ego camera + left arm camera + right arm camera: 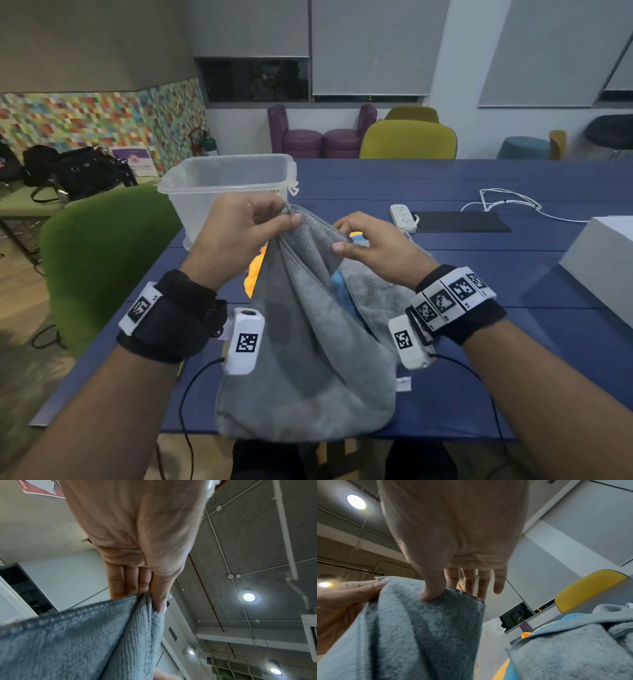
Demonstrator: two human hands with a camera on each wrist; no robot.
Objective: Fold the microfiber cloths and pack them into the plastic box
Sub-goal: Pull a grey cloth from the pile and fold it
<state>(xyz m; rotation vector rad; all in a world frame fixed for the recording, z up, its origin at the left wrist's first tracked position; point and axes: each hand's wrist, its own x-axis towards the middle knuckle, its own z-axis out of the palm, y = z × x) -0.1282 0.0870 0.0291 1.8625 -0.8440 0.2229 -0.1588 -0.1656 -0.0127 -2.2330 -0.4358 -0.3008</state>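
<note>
Both hands hold a grey cloth (pixel 308 359) up over the table (pixel 479 291). The left hand (pixel 239 229) pinches one corner. The right hand (pixel 373 246) pinches its top edge. The box (pixel 219 185) stands just behind.

- grey cloth (pixel 308 359): soft microfiber, matt; fuzzy pile on one face, fine ribbed weave and stitched hem in the left wrist view
- plastic box (pixel 226 185): clear, smooth, slightly cloudy plastic
- desk (pixel 479 274): matt blue planks, smooth
- power strip (pixel 404 216): glossy white plastic
- green chair (pixel 102 260): fuzzy cloth
</note>
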